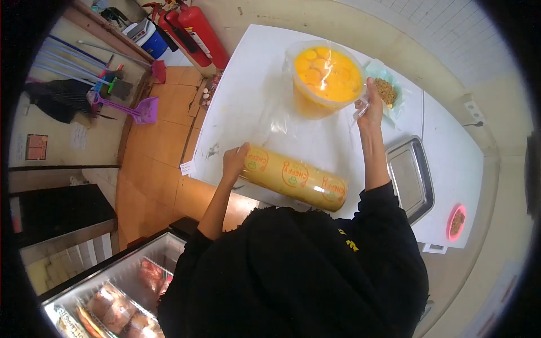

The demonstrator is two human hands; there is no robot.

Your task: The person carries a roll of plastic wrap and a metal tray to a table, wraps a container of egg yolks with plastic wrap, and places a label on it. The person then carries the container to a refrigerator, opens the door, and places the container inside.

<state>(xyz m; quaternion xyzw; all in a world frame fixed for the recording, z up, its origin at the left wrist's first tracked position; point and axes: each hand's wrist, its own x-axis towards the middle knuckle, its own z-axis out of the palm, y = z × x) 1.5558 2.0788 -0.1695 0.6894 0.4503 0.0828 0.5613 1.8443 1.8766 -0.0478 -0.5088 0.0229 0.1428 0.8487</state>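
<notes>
White table (248, 84), film roll (296, 177) between person (293, 265) and jug (324, 84), metal tray (408, 174), pink dish (450, 225)

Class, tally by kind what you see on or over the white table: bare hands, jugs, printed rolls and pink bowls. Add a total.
Hands: 2 (left hand, right hand)
Jugs: 1 (yolk-filled jug)
Rolls: 1 (printed roll)
Bowls: 1 (pink bowl)
Total: 5

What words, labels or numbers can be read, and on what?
"CHEF", last letters unclear: repeated along yellow cylindrical film roll
Too small or blurred to read:
label on red cylindrical fire extinguisher
white paper tag
yellow print on black garment
white wall papers
reddish wall notice
flat plastic packet
</notes>
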